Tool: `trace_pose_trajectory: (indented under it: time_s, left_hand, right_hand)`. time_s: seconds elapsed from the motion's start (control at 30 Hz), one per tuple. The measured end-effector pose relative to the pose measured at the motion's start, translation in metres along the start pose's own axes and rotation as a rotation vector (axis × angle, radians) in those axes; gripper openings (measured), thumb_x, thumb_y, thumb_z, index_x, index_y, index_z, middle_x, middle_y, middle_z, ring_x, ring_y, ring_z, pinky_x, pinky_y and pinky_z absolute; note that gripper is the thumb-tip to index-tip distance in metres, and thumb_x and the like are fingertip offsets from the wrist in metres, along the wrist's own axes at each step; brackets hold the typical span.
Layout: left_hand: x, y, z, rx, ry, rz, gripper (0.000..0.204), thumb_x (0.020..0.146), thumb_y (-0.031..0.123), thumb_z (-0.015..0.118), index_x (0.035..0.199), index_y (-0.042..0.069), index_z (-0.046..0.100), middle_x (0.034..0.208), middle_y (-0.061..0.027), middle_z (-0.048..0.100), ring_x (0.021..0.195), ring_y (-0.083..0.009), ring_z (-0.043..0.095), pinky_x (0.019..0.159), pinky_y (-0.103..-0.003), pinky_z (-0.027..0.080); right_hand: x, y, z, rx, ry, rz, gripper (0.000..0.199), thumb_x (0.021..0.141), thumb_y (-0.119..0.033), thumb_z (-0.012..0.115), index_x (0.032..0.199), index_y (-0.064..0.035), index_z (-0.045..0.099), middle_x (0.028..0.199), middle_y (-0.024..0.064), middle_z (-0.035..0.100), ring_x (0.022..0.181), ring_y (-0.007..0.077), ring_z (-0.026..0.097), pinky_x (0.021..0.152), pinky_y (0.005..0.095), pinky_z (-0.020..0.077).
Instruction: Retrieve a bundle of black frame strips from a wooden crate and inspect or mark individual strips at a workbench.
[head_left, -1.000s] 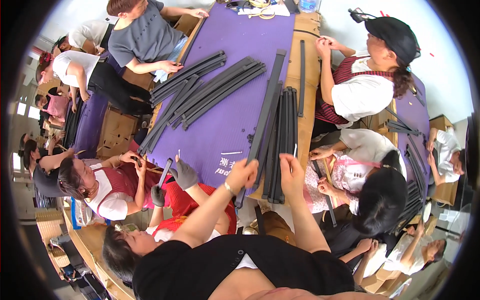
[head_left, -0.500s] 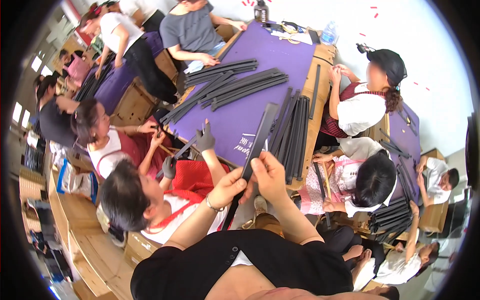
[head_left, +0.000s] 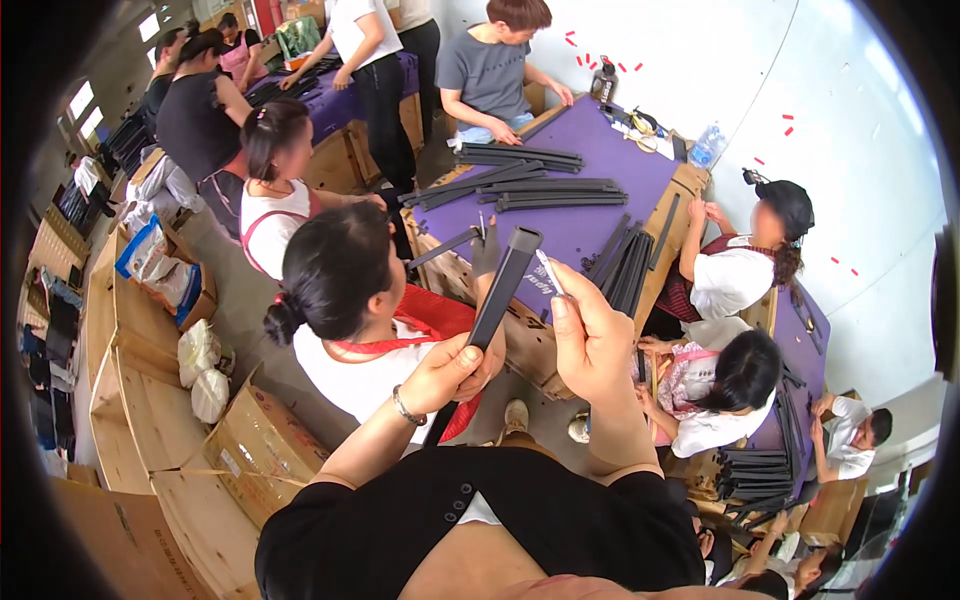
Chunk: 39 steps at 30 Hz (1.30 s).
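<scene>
My left hand (head_left: 452,375) is wrapped around a long black bar (head_left: 508,282), which slants up and away with its squared end topmost. Its lower end runs down in front of my body. Just right of the bar, my right hand (head_left: 592,335) pinches a slim tool (head_left: 546,270) with a pale, thin tip; its exact kind is too small to make out. The tool's tip is near the bar's upper end; I cannot tell whether they touch. Beyond, a co-worker's gloved hand (head_left: 486,250) is close behind the bar.
A purple-topped table (head_left: 570,130) bears stacks of black bars (head_left: 560,193) and a bundle (head_left: 622,268) near its right edge. A co-worker in a red apron (head_left: 440,312) sits close at my left, others around the table. Cardboard boxes (head_left: 262,445) stand at lower left.
My right hand has come off the bar and moved right, and the slim tool now shows in it. My left hand still grips the bar. The whole view has turned toward the left.
</scene>
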<state>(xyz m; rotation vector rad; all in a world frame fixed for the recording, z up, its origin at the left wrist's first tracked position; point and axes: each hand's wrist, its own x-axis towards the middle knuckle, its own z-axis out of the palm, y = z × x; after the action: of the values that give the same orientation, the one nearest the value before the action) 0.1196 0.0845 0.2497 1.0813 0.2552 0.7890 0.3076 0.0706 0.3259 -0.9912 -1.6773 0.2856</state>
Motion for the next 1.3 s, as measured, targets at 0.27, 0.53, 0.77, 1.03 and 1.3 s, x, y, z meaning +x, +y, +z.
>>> trace_pose_trajectory:
  time_s: [0.27,0.53,0.77,1.03,1.3]
  left_hand:
    - [-0.048,0.016,0.013,0.108,0.061,0.035,0.040,0.091,0.041,0.042,0.076,0.003,0.042,0.053,0.0019,0.034,0.041,-0.0051,0.027,0.038,-0.020,0.021]
    - [-0.068,0.018,0.024,0.351,0.244,0.094,0.028,0.092,0.033,0.043,0.088,0.005,0.047,0.055,0.0021,0.040,0.044,-0.0070,0.036,0.041,-0.021,0.029]
    - [-0.079,0.034,0.013,1.224,0.517,0.260,0.023,0.087,0.023,0.053,0.089,-0.001,0.049,0.060,-0.0185,0.051,0.058,-0.0354,0.056,0.052,-0.037,0.043]
    - [-0.117,0.046,0.003,1.319,0.548,0.149,0.026,0.085,0.023,0.051,0.088,-0.001,0.043,0.060,-0.0215,0.053,0.061,-0.0410,0.055,0.054,-0.047,0.043]
    - [-0.154,0.046,0.002,1.405,0.629,0.096,0.025,0.086,0.025,0.051,0.090,0.001,0.044,0.056,-0.0182,0.051,0.056,-0.0371,0.056,0.051,-0.044,0.044]
  right_hand:
    - [-0.013,-0.046,0.017,0.071,-0.025,-0.065,0.028,0.086,-0.005,0.051,0.114,-0.0002,0.052,0.063,0.0111,0.057,0.048,0.0137,0.054,0.048,0.0223,0.0422]
    - [-0.018,-0.066,0.021,0.006,0.010,-0.130,0.028,0.084,-0.005,0.053,0.112,-0.0011,0.054,0.059,0.0122,0.055,0.046,0.0150,0.054,0.046,0.0245,0.0415]
    - [-0.012,-0.074,0.022,-0.196,-0.051,-0.177,0.026,0.079,-0.004,0.057,0.106,-0.0026,0.057,0.054,0.0110,0.054,0.045,0.0225,0.055,0.044,0.0298,0.0421]
    - [0.002,-0.070,0.037,0.442,-0.397,0.415,0.023,0.089,-0.009,0.044,0.105,0.0009,0.058,0.051,-0.0069,0.040,0.041,0.0024,0.032,0.039,0.0175,0.0239]
    - [-0.006,-0.072,0.073,0.722,-0.492,0.554,0.025,0.091,-0.010,0.042,0.109,0.0030,0.053,0.047,-0.0048,0.034,0.038,0.0020,0.025,0.036,0.0184,0.0204]
